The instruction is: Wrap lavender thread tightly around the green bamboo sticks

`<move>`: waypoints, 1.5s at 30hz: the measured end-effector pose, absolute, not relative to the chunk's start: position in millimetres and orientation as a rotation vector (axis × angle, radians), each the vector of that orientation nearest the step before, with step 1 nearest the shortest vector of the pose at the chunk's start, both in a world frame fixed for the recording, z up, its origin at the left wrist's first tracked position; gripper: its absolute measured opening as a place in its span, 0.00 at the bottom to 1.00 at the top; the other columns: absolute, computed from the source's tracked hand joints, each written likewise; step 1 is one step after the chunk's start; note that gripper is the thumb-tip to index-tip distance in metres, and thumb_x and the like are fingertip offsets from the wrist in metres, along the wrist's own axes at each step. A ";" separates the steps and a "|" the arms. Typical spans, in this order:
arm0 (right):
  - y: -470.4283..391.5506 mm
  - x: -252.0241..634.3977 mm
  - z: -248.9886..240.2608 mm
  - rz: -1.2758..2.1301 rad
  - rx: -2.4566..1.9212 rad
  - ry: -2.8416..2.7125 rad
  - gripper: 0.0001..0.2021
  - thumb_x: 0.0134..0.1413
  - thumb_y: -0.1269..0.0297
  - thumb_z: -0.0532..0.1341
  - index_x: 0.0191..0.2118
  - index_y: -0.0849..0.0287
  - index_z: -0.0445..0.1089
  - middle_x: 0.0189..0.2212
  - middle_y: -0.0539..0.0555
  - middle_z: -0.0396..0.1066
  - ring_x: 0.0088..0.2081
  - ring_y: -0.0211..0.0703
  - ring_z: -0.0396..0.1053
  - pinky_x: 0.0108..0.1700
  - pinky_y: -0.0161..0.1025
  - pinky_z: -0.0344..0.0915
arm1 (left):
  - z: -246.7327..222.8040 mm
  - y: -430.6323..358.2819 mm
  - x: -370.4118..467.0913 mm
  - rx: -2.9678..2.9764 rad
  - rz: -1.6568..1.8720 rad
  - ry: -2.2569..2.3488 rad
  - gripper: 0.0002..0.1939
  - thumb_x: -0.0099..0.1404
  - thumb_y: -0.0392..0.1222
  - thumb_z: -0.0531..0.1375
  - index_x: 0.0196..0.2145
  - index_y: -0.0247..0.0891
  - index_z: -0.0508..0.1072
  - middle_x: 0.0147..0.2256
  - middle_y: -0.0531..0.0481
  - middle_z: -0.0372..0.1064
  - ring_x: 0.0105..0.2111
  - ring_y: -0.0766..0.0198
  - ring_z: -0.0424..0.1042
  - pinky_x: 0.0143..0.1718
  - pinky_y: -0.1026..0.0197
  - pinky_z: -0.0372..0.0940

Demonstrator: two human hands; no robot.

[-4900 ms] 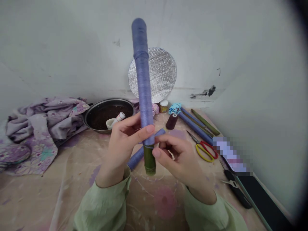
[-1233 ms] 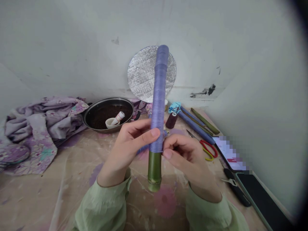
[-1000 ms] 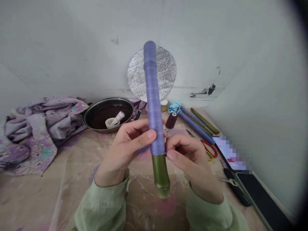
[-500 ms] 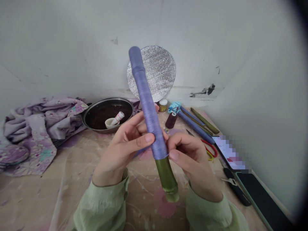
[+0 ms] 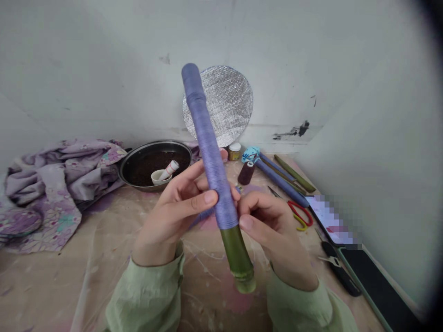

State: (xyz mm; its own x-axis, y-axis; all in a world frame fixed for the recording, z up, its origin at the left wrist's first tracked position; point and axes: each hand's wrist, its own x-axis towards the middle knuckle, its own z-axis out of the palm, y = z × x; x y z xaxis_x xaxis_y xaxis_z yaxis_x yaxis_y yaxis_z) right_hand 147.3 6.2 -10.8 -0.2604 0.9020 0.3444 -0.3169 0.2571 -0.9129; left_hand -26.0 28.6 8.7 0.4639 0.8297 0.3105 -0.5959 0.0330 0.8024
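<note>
In left hand (image 5: 175, 207), bamboo stick (image 5: 212, 157)

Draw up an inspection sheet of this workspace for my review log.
Surface: table under a floral-patterned cover.
Items in hand: green stick, tilted, bound in violet thread down to its bare lower end.
Clutter: scissors, dark spool and phone at right; crumpled cloth and pan at left.
Hands: left hand grips the stick; right hand is at the binding's lower edge, any pinched thread too small to tell.
Cables: nothing seen.
Surroundings: pale wall with dark smudges; silver disc before it.
</note>
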 end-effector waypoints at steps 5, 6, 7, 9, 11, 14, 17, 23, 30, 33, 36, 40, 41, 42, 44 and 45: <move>5.3 147.3 -10.6 1.359 -0.587 -1.323 0.10 0.57 0.63 0.69 0.27 0.57 0.72 0.22 0.46 0.66 0.24 0.33 0.59 0.25 0.31 0.56 | 8.1 28.3 -26.8 1.049 1.124 0.261 0.21 0.66 0.36 0.66 0.57 0.40 0.74 0.37 0.48 0.81 0.37 0.65 0.79 0.40 0.66 0.74; 5.2 147.5 -10.5 1.374 -0.585 -1.327 0.11 0.57 0.62 0.70 0.27 0.56 0.72 0.22 0.46 0.66 0.24 0.33 0.59 0.25 0.31 0.56 | 8.3 28.0 -26.9 1.044 1.124 0.261 0.21 0.67 0.36 0.65 0.57 0.40 0.74 0.37 0.48 0.81 0.36 0.66 0.79 0.40 0.66 0.74; 5.4 147.6 -10.4 1.390 -0.583 -1.331 0.11 0.57 0.61 0.70 0.27 0.56 0.72 0.22 0.46 0.65 0.24 0.33 0.59 0.25 0.31 0.56 | 8.6 27.5 -27.0 1.040 1.123 0.257 0.20 0.67 0.36 0.65 0.56 0.39 0.75 0.37 0.48 0.81 0.36 0.66 0.79 0.40 0.67 0.74; 6.4 147.2 -9.8 1.428 -0.595 -1.330 0.12 0.56 0.58 0.70 0.27 0.56 0.72 0.22 0.46 0.65 0.24 0.34 0.58 0.24 0.32 0.56 | 9.2 26.4 -27.0 1.029 1.125 0.252 0.19 0.67 0.36 0.65 0.56 0.39 0.75 0.37 0.48 0.81 0.36 0.66 0.79 0.39 0.67 0.74; 8.3 145.3 -8.6 1.476 -0.619 -1.328 0.13 0.55 0.55 0.71 0.28 0.56 0.71 0.22 0.46 0.66 0.24 0.34 0.59 0.24 0.32 0.56 | 9.5 25.0 -26.4 1.030 1.125 0.244 0.19 0.67 0.37 0.66 0.55 0.39 0.76 0.37 0.48 0.81 0.35 0.66 0.79 0.38 0.68 0.74; 11.5 140.3 -6.3 1.563 -0.621 -1.364 0.17 0.52 0.50 0.71 0.28 0.57 0.70 0.23 0.47 0.65 0.24 0.34 0.59 0.25 0.33 0.58 | 9.4 23.0 -22.8 1.003 1.164 0.254 0.17 0.66 0.39 0.66 0.53 0.38 0.77 0.34 0.48 0.79 0.32 0.67 0.77 0.34 0.69 0.73; 12.8 136.3 -4.9 1.585 -0.611 -1.414 0.20 0.52 0.46 0.70 0.28 0.57 0.67 0.22 0.46 0.62 0.23 0.34 0.56 0.23 0.32 0.55 | 9.2 21.5 -16.7 0.938 1.190 0.283 0.15 0.65 0.41 0.67 0.49 0.37 0.78 0.31 0.49 0.77 0.29 0.68 0.75 0.31 0.70 0.71; 12.5 139.0 -6.9 1.541 -0.618 -1.503 0.21 0.58 0.44 0.66 0.27 0.58 0.69 0.21 0.45 0.53 0.23 0.33 0.48 0.22 0.34 0.46 | 8.0 21.8 -10.1 0.900 1.208 0.312 0.11 0.64 0.42 0.68 0.45 0.39 0.79 0.30 0.51 0.74 0.27 0.70 0.71 0.28 0.72 0.69; 7.9 136.0 -7.2 1.609 -0.602 -1.453 0.21 0.59 0.42 0.63 0.32 0.58 0.77 0.22 0.47 0.56 0.23 0.36 0.51 0.24 0.37 0.49 | 7.0 24.2 -8.1 0.872 1.124 0.305 0.14 0.63 0.45 0.68 0.45 0.37 0.79 0.31 0.53 0.72 0.17 0.80 0.49 0.21 0.77 0.59; 7.4 133.1 -8.7 1.557 -0.630 -1.418 0.20 0.59 0.43 0.65 0.33 0.57 0.76 0.21 0.47 0.56 0.22 0.36 0.50 0.23 0.36 0.48 | 5.6 26.3 -9.4 0.915 1.107 0.329 0.12 0.66 0.45 0.66 0.44 0.37 0.79 0.33 0.50 0.76 0.21 0.76 0.63 0.25 0.74 0.65; 9.3 133.9 -8.9 1.489 -0.644 -1.395 0.17 0.60 0.49 0.66 0.30 0.57 0.73 0.20 0.44 0.54 0.21 0.34 0.47 0.22 0.34 0.50 | 2.2 29.6 -14.2 1.001 1.114 0.350 0.13 0.69 0.44 0.63 0.49 0.39 0.78 0.38 0.46 0.80 0.32 0.65 0.77 0.35 0.66 0.72; 10.9 141.1 -7.6 1.505 -0.658 -1.374 0.15 0.60 0.52 0.66 0.30 0.58 0.75 0.19 0.43 0.52 0.21 0.32 0.45 0.24 0.33 0.55 | -1.0 32.4 -23.4 1.157 1.071 0.292 0.21 0.69 0.40 0.63 0.59 0.42 0.71 0.48 0.44 0.80 0.48 0.55 0.79 0.49 0.56 0.73; 10.9 143.0 -7.6 1.516 -0.656 -1.367 0.14 0.61 0.52 0.66 0.31 0.58 0.76 0.19 0.43 0.52 0.21 0.32 0.45 0.24 0.33 0.56 | -1.0 32.5 -25.3 1.189 1.071 0.282 0.24 0.68 0.39 0.64 0.61 0.42 0.70 0.49 0.43 0.79 0.52 0.53 0.77 0.52 0.54 0.72; 10.8 144.6 -7.8 1.528 -0.650 -1.360 0.14 0.61 0.52 0.66 0.32 0.58 0.77 0.20 0.43 0.51 0.21 0.32 0.45 0.25 0.33 0.57 | -0.8 32.6 -26.8 1.216 1.081 0.278 0.25 0.68 0.38 0.64 0.62 0.42 0.69 0.50 0.43 0.79 0.55 0.52 0.75 0.54 0.53 0.71; 10.3 146.7 -8.6 1.544 -0.639 -1.350 0.13 0.61 0.53 0.66 0.33 0.57 0.79 0.20 0.43 0.52 0.21 0.32 0.46 0.25 0.32 0.58 | -0.2 32.3 -28.8 1.273 1.121 0.277 0.29 0.67 0.36 0.65 0.63 0.46 0.67 0.50 0.45 0.79 0.56 0.51 0.74 0.55 0.51 0.71; 10.0 147.3 -9.0 1.549 -0.637 -1.350 0.13 0.61 0.52 0.66 0.33 0.57 0.80 0.20 0.44 0.53 0.21 0.32 0.47 0.26 0.33 0.59 | 0.0 32.2 -29.3 1.303 1.140 0.278 0.30 0.66 0.35 0.65 0.64 0.49 0.67 0.50 0.46 0.79 0.56 0.51 0.74 0.55 0.51 0.71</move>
State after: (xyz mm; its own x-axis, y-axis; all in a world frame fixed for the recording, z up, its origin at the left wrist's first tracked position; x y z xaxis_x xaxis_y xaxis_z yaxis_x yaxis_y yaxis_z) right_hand 147.3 10.0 -9.0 -0.4123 0.8900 0.1945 -0.3143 0.0614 -0.9473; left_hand -29.3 32.2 0.0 0.4704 0.7787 0.4151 -0.4998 -0.1526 0.8526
